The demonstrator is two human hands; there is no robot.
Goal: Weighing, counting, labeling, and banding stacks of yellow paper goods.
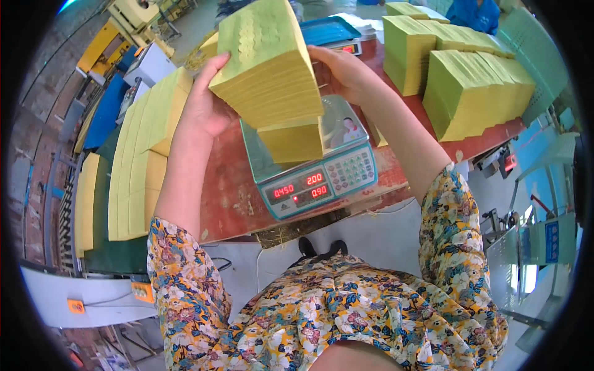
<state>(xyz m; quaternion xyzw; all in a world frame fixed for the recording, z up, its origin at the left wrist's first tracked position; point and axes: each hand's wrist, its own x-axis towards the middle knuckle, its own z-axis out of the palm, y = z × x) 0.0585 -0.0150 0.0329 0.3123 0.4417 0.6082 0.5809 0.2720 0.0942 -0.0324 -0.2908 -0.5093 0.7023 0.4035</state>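
Observation:
Between my two hands is a thick stack of yellow paper [266, 68], tilted, with wavy cut marks down its top face. My left hand [209, 102] presses against its left side, thumb near the upper edge. Against the right side lies my right hand [342, 69], its fingers partly hidden behind the stack. Below it, a smaller paper stack [291, 143] rests on the pan of a digital scale [318, 185] with lit red digits and a keypad. I cannot tell whether the two stacks touch.
The scale stands on a worn red table [232, 213]. Tall yellow paper stacks [476, 93] fill its right side; more paper stacks [139, 161] stand on a green surface at left. Behind are a blue tray [328, 29] on another scale and a person in blue [473, 15].

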